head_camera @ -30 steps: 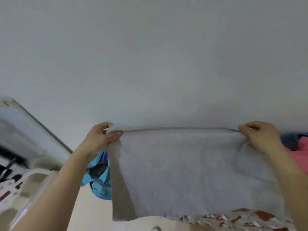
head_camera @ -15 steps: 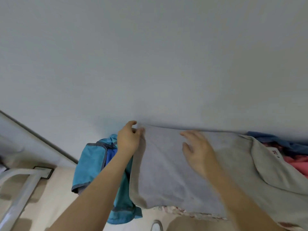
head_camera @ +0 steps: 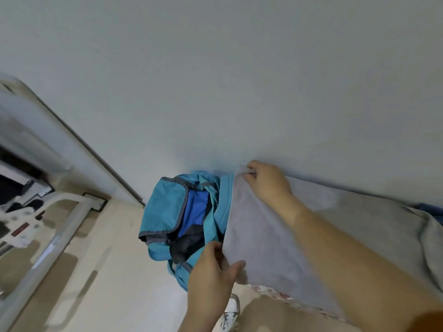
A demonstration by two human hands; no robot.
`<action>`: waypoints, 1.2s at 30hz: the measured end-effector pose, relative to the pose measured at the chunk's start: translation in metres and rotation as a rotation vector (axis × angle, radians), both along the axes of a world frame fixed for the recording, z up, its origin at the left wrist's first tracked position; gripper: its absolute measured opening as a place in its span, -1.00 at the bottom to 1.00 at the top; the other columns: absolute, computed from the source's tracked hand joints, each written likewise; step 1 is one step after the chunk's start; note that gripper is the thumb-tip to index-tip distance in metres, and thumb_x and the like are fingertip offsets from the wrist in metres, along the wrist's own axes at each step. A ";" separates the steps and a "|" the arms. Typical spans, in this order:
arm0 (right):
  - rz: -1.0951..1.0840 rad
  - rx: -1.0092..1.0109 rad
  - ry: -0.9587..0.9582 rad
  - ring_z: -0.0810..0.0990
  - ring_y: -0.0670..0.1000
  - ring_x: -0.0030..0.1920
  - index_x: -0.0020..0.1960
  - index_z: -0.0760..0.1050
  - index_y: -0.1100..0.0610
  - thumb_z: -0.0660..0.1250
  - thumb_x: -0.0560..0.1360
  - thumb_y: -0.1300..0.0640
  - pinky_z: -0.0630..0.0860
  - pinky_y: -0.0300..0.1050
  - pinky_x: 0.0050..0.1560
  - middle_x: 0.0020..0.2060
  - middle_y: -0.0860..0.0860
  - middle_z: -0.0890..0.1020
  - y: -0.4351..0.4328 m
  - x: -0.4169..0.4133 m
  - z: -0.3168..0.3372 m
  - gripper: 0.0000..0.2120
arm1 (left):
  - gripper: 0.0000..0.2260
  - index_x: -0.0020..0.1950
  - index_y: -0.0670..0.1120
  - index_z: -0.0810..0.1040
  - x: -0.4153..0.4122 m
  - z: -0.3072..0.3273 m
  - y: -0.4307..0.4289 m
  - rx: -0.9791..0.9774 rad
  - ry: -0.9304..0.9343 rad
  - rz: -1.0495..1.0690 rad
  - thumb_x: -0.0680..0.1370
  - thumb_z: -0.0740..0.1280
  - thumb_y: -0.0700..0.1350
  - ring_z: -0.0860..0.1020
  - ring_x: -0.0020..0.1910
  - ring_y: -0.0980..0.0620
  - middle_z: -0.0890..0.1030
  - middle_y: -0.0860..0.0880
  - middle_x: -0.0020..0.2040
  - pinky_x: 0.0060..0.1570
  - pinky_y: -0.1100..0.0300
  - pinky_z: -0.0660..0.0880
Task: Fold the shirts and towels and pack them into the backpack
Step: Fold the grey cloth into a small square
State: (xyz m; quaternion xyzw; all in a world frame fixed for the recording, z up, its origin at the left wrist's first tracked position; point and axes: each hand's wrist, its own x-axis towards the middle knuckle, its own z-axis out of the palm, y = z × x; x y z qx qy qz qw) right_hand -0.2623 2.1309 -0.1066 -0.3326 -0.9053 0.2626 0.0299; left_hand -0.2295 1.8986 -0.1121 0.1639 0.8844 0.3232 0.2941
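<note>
Head view: a pale grey wall [head_camera: 215, 80] fills the upper half of the scene. Below it on the right, a grey garment [head_camera: 347, 231] lies spread over a raised surface, its far edge against the wall; whether it is a shirt or a towel cannot be told. A beige floor [head_camera: 103, 271] runs along the left and near side. A teal backpack [head_camera: 163, 207] sits on the floor against the wall, just left of the garment's left edge and touching it. Its flap is thrown open, showing a bright blue lining and a dark patch inside. A white tubular frame [head_camera: 60, 233] stands well to the left.

The right hand [head_camera: 266, 182] reaches across the garment to its far left corner, by the wall, with fingers curled and pinching the cloth there. The left hand [head_camera: 211, 271] grips the near left corner, thumb on top and fingers tucked under the edge. The garment's left edge runs between the two hands, and the backpack's opening lies right beside that edge.

A strip of red-and-white patterned fabric [head_camera: 275, 292] shows beneath the garment's near edge. A white shoe [head_camera: 231, 310] shows at the bottom, and a bit of blue cloth [head_camera: 431, 209] lies at the far right.
</note>
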 end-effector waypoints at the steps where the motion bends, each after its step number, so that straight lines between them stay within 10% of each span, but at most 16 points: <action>1: -0.014 0.024 0.028 0.60 0.15 -0.07 -0.09 0.47 -0.05 0.20 0.55 -0.04 0.55 0.02 -0.09 -0.13 0.04 0.64 0.000 -0.002 -0.002 -0.88 | -0.72 -0.07 0.12 0.40 -0.002 -0.001 -0.001 0.000 -0.015 0.004 0.40 0.44 0.18 0.50 -0.17 0.19 0.54 0.14 -0.16 -0.24 0.25 0.43; 5: -0.068 0.122 0.085 0.59 0.15 -0.18 -0.13 0.46 0.03 0.19 0.56 0.00 0.53 0.00 -0.22 -0.22 0.06 0.63 -0.004 -0.008 -0.009 -0.84 | -0.78 -0.25 0.07 0.46 -0.005 -0.002 -0.009 0.135 -0.086 0.007 0.43 0.44 0.12 0.52 -0.33 0.09 0.56 0.00 -0.33 -0.33 0.18 0.43; 9: -0.071 0.210 0.202 0.58 0.15 -0.15 -0.01 0.47 0.09 0.18 0.58 0.10 0.46 -0.05 -0.26 -0.13 0.08 0.62 -0.007 -0.012 -0.012 -0.89 | -0.88 -0.02 0.23 0.39 -0.003 0.002 -0.017 0.262 -0.038 0.034 0.53 0.32 0.08 0.44 -0.47 0.15 0.48 0.06 -0.45 -0.45 0.33 0.34; 14: 0.146 0.178 -0.006 0.41 0.15 0.27 0.44 0.25 0.09 0.12 0.60 0.04 0.37 0.05 0.25 0.30 0.11 0.45 -0.021 -0.011 -0.016 -0.58 | -0.56 0.35 0.49 0.04 -0.006 0.008 -0.021 -0.027 0.205 -0.220 0.63 0.11 0.04 0.52 0.04 0.20 0.50 0.25 0.10 0.00 0.31 0.42; 18: 0.264 0.147 -0.159 0.11 0.02 0.50 0.54 0.06 -0.03 0.00 0.63 -0.06 0.12 0.05 0.42 0.52 -0.01 0.14 -0.026 -0.007 -0.016 -0.51 | -0.46 0.51 0.27 -0.17 -0.007 0.001 -0.015 -0.310 0.369 -0.462 0.63 0.00 -0.06 0.45 -0.21 0.02 0.44 0.07 -0.10 -0.26 0.18 0.38; 23: 0.236 0.075 0.055 0.12 0.02 0.51 0.51 0.18 0.01 0.06 0.60 0.01 0.20 0.07 0.46 0.52 0.01 0.17 -0.023 0.018 -0.002 -0.52 | -0.53 0.16 0.06 0.49 -0.013 0.005 -0.011 -0.208 0.616 -0.425 0.27 0.45 -0.10 0.47 -0.15 0.02 0.46 0.06 -0.10 -0.45 0.21 0.35; 28: 0.106 0.239 -0.048 0.22 0.07 0.47 0.51 0.20 0.01 0.18 0.55 0.08 0.17 -0.03 0.43 0.50 0.04 0.22 -0.049 0.069 0.010 -0.47 | -0.51 0.35 0.02 0.38 -0.011 0.001 0.014 -0.007 0.727 -0.668 0.42 0.35 -0.07 0.47 0.27 -0.10 0.48 -0.06 0.32 0.07 0.07 0.53; 36: -0.139 0.345 -0.045 0.37 0.05 0.40 0.41 0.32 -0.04 0.07 0.45 -0.05 0.36 0.13 0.25 0.40 0.02 0.42 -0.050 0.138 0.018 -0.47 | -0.59 0.10 0.00 0.55 -0.003 0.007 0.025 -0.190 0.791 -0.711 0.24 0.41 -0.05 0.48 0.09 -0.17 0.53 -0.11 0.20 -0.18 -0.07 0.49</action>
